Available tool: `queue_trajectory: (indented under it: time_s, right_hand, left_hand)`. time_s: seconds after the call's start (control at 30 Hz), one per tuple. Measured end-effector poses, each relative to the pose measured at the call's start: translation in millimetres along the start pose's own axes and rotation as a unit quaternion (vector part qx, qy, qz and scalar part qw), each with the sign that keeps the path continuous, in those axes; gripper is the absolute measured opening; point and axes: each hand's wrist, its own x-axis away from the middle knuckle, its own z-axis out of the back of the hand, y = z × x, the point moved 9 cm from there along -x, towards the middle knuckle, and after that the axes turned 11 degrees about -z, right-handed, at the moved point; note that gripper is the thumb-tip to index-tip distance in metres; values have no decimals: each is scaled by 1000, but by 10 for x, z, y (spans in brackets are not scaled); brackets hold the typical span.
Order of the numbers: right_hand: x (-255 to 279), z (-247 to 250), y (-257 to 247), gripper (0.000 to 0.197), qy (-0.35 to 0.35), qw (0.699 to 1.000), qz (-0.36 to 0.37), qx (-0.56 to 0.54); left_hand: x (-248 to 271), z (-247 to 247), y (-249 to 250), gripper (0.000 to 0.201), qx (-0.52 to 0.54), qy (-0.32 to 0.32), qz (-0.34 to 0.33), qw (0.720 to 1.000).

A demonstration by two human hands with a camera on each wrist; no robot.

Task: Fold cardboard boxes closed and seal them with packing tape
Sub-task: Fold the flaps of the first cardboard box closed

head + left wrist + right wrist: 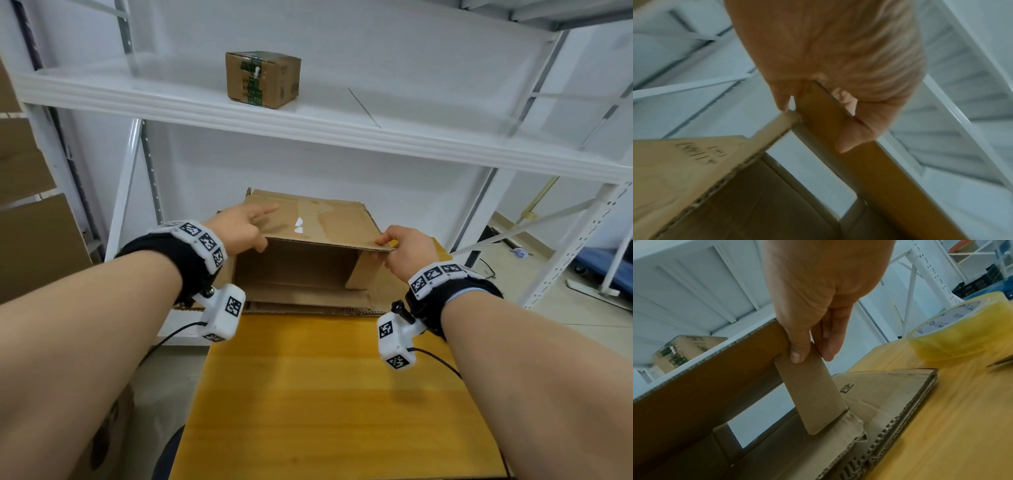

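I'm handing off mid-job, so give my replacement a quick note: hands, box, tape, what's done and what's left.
Left hand grips the left end of the big flap of the open box. Right hand pinches the flap's right corner.
The box lies on the yellow table, opening toward you; the tape roll stands on the table to its right.
Done: a small taped box sits on the shelf.
Left: fold the flaps shut, then tape.

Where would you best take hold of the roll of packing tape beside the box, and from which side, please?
Take the roll of packing tape across its outer wall, coming down from above with the right hand, which is nearer. It lies flat on the wooden table with its core opening up, so thumb and fingers can span the rim. The right hand now pinches the box, so that must be released first.
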Motion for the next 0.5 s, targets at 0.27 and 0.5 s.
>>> queue_trajectory:
  time_s: [0.27, 0.5]
  right_hand:
    - [-25, -63, 37, 29, 9, 999, 6, 38]
    - [31, -171, -50, 25, -44, 996, 40, 67]
  left_hand:
    - [285, -131, -600, 94, 231, -5, 95, 968]
    - [114, -64, -599, 81, 54, 48, 70, 995]
